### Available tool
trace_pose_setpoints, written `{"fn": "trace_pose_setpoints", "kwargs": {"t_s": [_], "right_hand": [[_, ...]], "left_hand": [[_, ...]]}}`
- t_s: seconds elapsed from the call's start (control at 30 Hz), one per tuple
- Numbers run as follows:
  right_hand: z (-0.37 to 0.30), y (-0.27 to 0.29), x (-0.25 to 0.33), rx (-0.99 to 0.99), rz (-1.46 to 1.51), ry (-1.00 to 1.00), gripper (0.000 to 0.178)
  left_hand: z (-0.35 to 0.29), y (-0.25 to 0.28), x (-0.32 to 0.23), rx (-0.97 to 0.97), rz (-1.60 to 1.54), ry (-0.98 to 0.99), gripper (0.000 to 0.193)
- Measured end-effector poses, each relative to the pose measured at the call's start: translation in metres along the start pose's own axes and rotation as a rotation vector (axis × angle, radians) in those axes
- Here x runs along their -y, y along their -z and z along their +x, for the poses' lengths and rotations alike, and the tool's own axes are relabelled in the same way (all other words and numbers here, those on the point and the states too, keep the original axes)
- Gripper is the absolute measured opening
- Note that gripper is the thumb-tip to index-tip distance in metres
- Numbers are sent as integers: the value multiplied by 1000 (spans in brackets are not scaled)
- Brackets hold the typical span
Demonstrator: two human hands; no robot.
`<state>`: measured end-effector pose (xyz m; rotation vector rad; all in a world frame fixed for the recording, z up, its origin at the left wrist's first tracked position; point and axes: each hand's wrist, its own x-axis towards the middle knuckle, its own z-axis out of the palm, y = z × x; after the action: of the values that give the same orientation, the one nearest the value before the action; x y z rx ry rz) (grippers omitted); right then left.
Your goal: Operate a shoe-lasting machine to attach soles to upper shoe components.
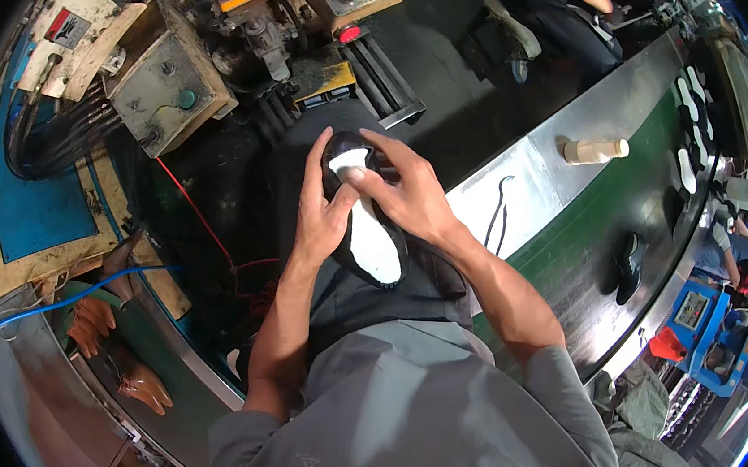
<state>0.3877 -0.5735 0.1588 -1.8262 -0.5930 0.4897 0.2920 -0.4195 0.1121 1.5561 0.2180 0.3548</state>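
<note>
A black shoe is held over my lap, its underside turned up and covered by a white sole-shaped board. The black upper shows as a rim around the white. My left hand wraps the left side near the narrower far end, thumb pressing on the edge. On the other side, my right hand grips that same end, with its thumb laid on the white board and its fingers curled around the far right edge. The shoe's top side is hidden beneath.
Machinery with hoses stands at the left and ahead. To the right runs a green conveyor belt carrying a black shoe and white-soled pieces. A cream bottle-shaped object and black cord lie on its metal ledge. Brown shoe-shaped forms sit lower left.
</note>
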Motion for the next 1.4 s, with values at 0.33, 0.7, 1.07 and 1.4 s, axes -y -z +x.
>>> {"fn": "trace_pose_setpoints", "kwargs": {"t_s": [0.33,0.7,1.07,1.4], "right_hand": [[16,1,-13,115,-228,261,49],[-27,-16,-27,179,128,-154,87],[-87,-16,-16,240,123,-393,114],[-31,-26,-97,-19,-259,363,122]], "left_hand": [[-3,11,-4,64,20,118,74],[8,25,-9,10,207,176,55],[-3,41,-53,249,20,283,72],[-30,12,-80,143,84,-35,113]]}}
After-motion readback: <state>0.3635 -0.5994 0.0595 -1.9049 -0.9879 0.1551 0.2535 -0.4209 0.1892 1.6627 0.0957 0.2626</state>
